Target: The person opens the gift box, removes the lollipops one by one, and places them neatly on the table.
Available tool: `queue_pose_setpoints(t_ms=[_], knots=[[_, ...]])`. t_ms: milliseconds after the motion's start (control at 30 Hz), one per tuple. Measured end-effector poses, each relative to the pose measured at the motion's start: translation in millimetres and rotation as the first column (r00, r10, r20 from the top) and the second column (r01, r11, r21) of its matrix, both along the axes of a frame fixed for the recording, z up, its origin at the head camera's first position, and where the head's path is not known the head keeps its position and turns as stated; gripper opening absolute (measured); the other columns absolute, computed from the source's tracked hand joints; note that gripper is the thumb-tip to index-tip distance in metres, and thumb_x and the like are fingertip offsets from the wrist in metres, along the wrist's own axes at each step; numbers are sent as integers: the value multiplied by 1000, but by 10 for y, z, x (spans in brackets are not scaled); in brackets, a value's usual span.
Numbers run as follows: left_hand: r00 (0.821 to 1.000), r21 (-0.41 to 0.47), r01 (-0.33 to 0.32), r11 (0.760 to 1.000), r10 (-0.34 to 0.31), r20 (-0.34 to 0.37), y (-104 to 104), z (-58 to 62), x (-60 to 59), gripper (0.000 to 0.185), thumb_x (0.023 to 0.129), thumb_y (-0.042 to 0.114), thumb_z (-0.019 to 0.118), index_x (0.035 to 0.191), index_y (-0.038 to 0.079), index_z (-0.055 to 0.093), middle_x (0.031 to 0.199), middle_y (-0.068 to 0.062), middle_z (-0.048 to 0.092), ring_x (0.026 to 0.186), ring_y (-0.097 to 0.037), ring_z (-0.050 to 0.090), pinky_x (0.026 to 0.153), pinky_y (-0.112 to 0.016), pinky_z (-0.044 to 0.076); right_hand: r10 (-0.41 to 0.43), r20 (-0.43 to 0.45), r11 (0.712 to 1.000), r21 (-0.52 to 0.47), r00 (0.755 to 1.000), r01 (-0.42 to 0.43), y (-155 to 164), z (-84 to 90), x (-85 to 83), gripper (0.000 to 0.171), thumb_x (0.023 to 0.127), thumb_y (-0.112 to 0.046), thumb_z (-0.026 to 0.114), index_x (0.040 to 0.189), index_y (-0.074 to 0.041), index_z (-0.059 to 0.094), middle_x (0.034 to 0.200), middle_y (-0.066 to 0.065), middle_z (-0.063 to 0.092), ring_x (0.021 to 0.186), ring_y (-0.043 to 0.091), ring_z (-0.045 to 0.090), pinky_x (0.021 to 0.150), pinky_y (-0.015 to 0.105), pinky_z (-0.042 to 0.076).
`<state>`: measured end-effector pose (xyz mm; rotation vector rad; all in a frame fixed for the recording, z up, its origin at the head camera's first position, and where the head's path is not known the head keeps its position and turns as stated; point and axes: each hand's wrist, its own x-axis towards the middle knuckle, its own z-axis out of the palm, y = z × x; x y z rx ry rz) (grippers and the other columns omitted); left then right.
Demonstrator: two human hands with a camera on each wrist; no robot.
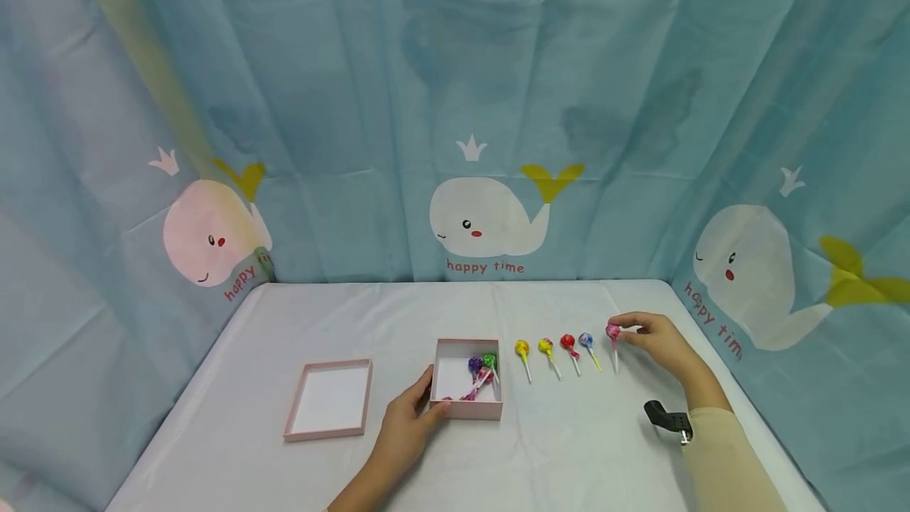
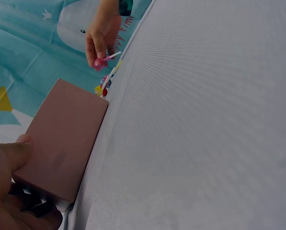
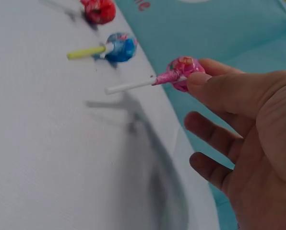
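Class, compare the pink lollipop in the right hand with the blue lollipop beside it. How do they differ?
The pink lollipop has a mostly pink wrapper; the blue lollipop a mostly blue one.
The pink lollipop's stick is white; the blue lollipop's is yellow.
The right hand pinches the pink lollipop; the blue lollipop lies untouched on the table.
Both have a wrapped, rounded head.

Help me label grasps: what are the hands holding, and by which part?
The right hand pinches a pink lollipop by its wrapped head; the left hand grips the pink box at its near left corner.
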<state>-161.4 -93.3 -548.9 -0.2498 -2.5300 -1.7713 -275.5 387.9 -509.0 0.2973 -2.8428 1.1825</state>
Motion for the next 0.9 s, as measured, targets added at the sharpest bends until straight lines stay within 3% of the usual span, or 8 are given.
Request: queue_pose_setpoints(t_ms=[133,300,600,733,900], knots=[[1000,-6,0,1000,0,-3,2,-15,9,76,93,28,76,155,2,41,159,-15,41,146,-35,41,115,-38,40,6,73,1000,-16,997,-5,68,-79,-97,28,97,-25,73,122,-13,75,128,11,71,119,26,58,90,30,53],[1000,-8,0,1000,0,-9,-5,-19,14,76,93,28,76,155,2,40,159,-15,41,146,-34,41,115,-37,40,9,160,999,-47,987,-1,87,-164,-169,32,96,-24,74,125,-10,73,128,13,70,111,22,58,85,28,51],[1000,-9,-2,1000,1,-18,-18,-23,9,77,92,27,77,155,2,40,159,-14,42,146,-31,42,115,-35,40,34,191,998,-56,981,-24,18,-212,-206,29,99,-19,71,126,-11,73,130,14,69,113,25,58,89,27,51],[1000,-16,0,1000,0,-31,-18,-26,12,77,92,28,77,155,1,40,158,-15,43,145,-33,42,115,-36,41,46,202,998,-52,978,-36,10,-231,-221,28,99,-19,70,126,-11,73,130,13,69,115,27,57,95,32,52],[1000,-17,-7,1000,7,-31,-11,-24,9,77,92,28,77,155,1,40,158,-14,43,145,-32,43,114,-36,41,53,208,997,-59,977,-42,7,-248,-232,29,99,-21,70,127,-12,73,132,13,69,121,29,58,107,48,50]])
